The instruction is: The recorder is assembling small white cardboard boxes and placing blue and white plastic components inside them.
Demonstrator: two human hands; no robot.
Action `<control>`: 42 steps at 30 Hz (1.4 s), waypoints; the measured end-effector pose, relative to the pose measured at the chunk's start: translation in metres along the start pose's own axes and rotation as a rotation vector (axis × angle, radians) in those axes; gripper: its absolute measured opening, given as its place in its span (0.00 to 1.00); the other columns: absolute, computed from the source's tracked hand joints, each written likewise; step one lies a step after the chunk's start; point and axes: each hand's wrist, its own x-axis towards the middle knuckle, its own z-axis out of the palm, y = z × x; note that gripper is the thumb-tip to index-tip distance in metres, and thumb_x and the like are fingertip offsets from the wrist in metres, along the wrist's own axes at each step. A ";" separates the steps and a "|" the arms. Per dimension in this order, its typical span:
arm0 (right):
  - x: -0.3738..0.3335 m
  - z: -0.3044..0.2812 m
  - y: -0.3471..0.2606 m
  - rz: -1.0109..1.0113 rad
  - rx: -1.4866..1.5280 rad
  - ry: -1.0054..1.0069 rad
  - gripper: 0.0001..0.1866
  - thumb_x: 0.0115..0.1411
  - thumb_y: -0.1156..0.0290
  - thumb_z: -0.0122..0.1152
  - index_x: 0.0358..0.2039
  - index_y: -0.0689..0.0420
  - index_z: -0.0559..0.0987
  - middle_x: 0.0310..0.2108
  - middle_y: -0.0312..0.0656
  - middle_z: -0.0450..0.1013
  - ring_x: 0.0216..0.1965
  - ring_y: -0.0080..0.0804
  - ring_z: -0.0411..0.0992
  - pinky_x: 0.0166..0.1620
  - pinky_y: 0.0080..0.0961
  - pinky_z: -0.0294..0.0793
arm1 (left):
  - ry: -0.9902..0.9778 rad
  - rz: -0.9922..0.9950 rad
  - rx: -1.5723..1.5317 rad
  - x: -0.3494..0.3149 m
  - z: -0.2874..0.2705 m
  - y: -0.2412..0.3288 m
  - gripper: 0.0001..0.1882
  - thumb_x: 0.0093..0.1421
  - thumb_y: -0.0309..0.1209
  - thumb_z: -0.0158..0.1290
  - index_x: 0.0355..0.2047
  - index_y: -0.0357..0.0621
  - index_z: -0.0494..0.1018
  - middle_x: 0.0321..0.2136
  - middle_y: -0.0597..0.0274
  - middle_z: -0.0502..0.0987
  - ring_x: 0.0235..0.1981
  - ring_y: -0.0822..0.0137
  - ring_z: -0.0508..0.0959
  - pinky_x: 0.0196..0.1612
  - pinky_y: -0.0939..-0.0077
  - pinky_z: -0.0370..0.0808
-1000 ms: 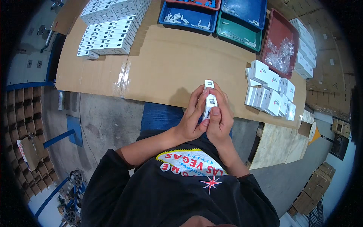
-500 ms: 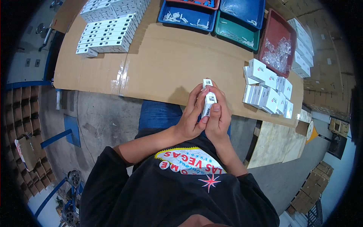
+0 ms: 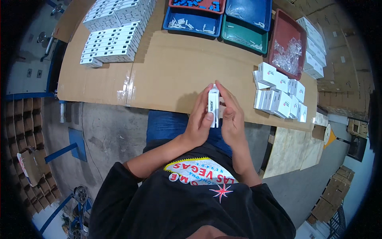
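Note:
A small white box (image 3: 213, 104) stands upright between my hands, just off the near edge of the cardboard-covered table (image 3: 171, 75). My left hand (image 3: 199, 121) holds it along its left side, thumb on the front face. Against the box's upper right edge rest the fingertips of my right hand (image 3: 232, 119), its fingers stretched out and its thumb apart from the box. To the right, a cluster of similar white boxes (image 3: 283, 104) sits by the table's edge.
Large stacks of white boxes (image 3: 115, 42) rise at the far left. Across the back are blue trays (image 3: 191, 35), a green tray (image 3: 244, 48) and red trays (image 3: 294, 24) with small parts and clear plastic pieces. More white cartons (image 3: 314, 59) stand at the right.
The box has turned in my hands and now shows a different face. My right hand has loosened, its fingers straightening and its thumb lifting off the box.

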 end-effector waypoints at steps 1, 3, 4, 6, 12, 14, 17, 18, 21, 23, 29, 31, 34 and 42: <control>0.004 -0.008 -0.001 -0.079 -0.113 -0.058 0.29 0.76 0.49 0.45 0.63 0.60 0.74 0.65 0.54 0.69 0.62 0.48 0.69 0.65 0.40 0.64 | 0.018 -0.081 -0.096 0.001 -0.001 0.001 0.36 0.74 0.45 0.39 0.73 0.32 0.50 0.70 0.40 0.56 0.70 0.46 0.62 0.68 0.59 0.63; 0.002 -0.012 0.004 -0.057 -0.112 -0.010 0.27 0.76 0.51 0.46 0.59 0.61 0.76 0.63 0.54 0.71 0.61 0.46 0.71 0.64 0.38 0.66 | 0.034 -0.160 -0.145 0.001 -0.010 -0.004 0.36 0.74 0.46 0.38 0.73 0.32 0.50 0.70 0.43 0.57 0.68 0.49 0.64 0.67 0.61 0.64; 0.000 -0.015 0.007 -0.031 -0.122 0.039 0.24 0.76 0.54 0.47 0.56 0.61 0.77 0.62 0.53 0.72 0.59 0.43 0.72 0.62 0.36 0.68 | 0.049 -0.240 -0.204 0.002 -0.012 -0.004 0.37 0.75 0.47 0.37 0.74 0.33 0.49 0.70 0.45 0.58 0.67 0.52 0.66 0.66 0.63 0.65; -0.004 -0.023 0.020 -0.027 -0.082 0.092 0.19 0.76 0.58 0.49 0.51 0.62 0.78 0.57 0.51 0.75 0.54 0.38 0.74 0.58 0.32 0.70 | 0.068 -0.340 -0.386 0.007 -0.011 0.000 0.38 0.75 0.54 0.33 0.72 0.35 0.54 0.66 0.47 0.64 0.57 0.54 0.77 0.56 0.62 0.77; -0.003 -0.042 0.025 0.038 0.050 0.067 0.13 0.75 0.68 0.51 0.36 0.62 0.77 0.41 0.43 0.78 0.39 0.24 0.71 0.42 0.21 0.68 | 0.063 -0.844 -1.078 0.014 -0.029 -0.005 0.56 0.62 0.79 0.20 0.65 0.43 0.66 0.47 0.46 0.80 0.36 0.52 0.84 0.27 0.58 0.84; -0.002 -0.044 0.025 0.056 0.053 0.009 0.15 0.76 0.66 0.51 0.34 0.62 0.76 0.40 0.43 0.78 0.39 0.23 0.69 0.39 0.20 0.64 | 0.038 -0.835 -1.060 0.015 -0.032 -0.011 0.60 0.59 0.82 0.21 0.69 0.41 0.61 0.55 0.42 0.76 0.35 0.53 0.83 0.25 0.61 0.85; 0.007 -0.046 0.025 0.003 -0.068 -0.089 0.15 0.75 0.68 0.51 0.32 0.62 0.77 0.44 0.46 0.78 0.43 0.27 0.72 0.45 0.23 0.69 | -0.073 -0.848 -1.222 0.017 -0.037 -0.011 0.62 0.57 0.83 0.21 0.70 0.42 0.60 0.56 0.41 0.76 0.39 0.49 0.84 0.29 0.56 0.86; 0.010 -0.044 0.027 -0.042 -0.003 -0.092 0.11 0.73 0.71 0.53 0.36 0.63 0.79 0.48 0.48 0.78 0.47 0.31 0.73 0.50 0.26 0.71 | -0.076 -0.941 -1.170 0.018 -0.036 -0.004 0.62 0.56 0.83 0.20 0.68 0.43 0.62 0.54 0.42 0.77 0.42 0.47 0.84 0.37 0.48 0.85; 0.016 -0.032 0.011 -0.033 0.087 -0.125 0.10 0.69 0.74 0.57 0.47 0.62 0.81 0.58 0.50 0.73 0.58 0.38 0.72 0.59 0.31 0.71 | -0.001 -1.090 -1.164 0.023 -0.031 0.009 0.60 0.57 0.83 0.20 0.68 0.44 0.63 0.55 0.43 0.76 0.51 0.44 0.80 0.51 0.38 0.79; 0.019 -0.031 0.005 0.021 0.112 -0.151 0.14 0.69 0.74 0.58 0.53 0.61 0.80 0.64 0.52 0.70 0.65 0.42 0.68 0.63 0.34 0.68 | 0.075 -1.146 -1.210 0.023 -0.030 0.008 0.59 0.57 0.82 0.21 0.68 0.45 0.62 0.57 0.43 0.75 0.57 0.43 0.78 0.58 0.36 0.75; 0.017 -0.028 -0.001 0.044 -0.059 -0.428 0.28 0.59 0.68 0.69 0.61 0.55 0.78 0.68 0.48 0.66 0.68 0.44 0.66 0.65 0.37 0.68 | -0.026 -1.159 -1.161 0.017 -0.028 0.007 0.55 0.61 0.79 0.23 0.68 0.46 0.61 0.61 0.46 0.72 0.60 0.44 0.75 0.61 0.41 0.73; 0.015 -0.027 0.010 -0.115 -0.168 -0.443 0.29 0.55 0.68 0.73 0.59 0.52 0.80 0.67 0.47 0.68 0.66 0.46 0.68 0.62 0.37 0.71 | -0.005 -1.194 -1.094 0.021 -0.025 0.020 0.54 0.61 0.79 0.23 0.68 0.47 0.61 0.62 0.47 0.71 0.59 0.48 0.75 0.61 0.45 0.73; 0.015 -0.026 0.016 -0.100 -0.208 -0.439 0.28 0.55 0.66 0.73 0.58 0.54 0.81 0.65 0.47 0.70 0.62 0.48 0.71 0.61 0.38 0.72 | 0.084 -1.114 -1.253 0.017 -0.021 0.018 0.50 0.65 0.76 0.23 0.68 0.49 0.60 0.61 0.49 0.71 0.60 0.50 0.74 0.61 0.48 0.73; 0.010 -0.022 0.017 -0.178 -0.273 -0.345 0.33 0.54 0.60 0.75 0.61 0.52 0.79 0.62 0.48 0.71 0.60 0.49 0.71 0.60 0.39 0.72 | 0.159 -0.991 -1.150 0.009 -0.004 0.030 0.37 0.73 0.65 0.31 0.67 0.52 0.62 0.59 0.58 0.72 0.61 0.59 0.73 0.62 0.56 0.72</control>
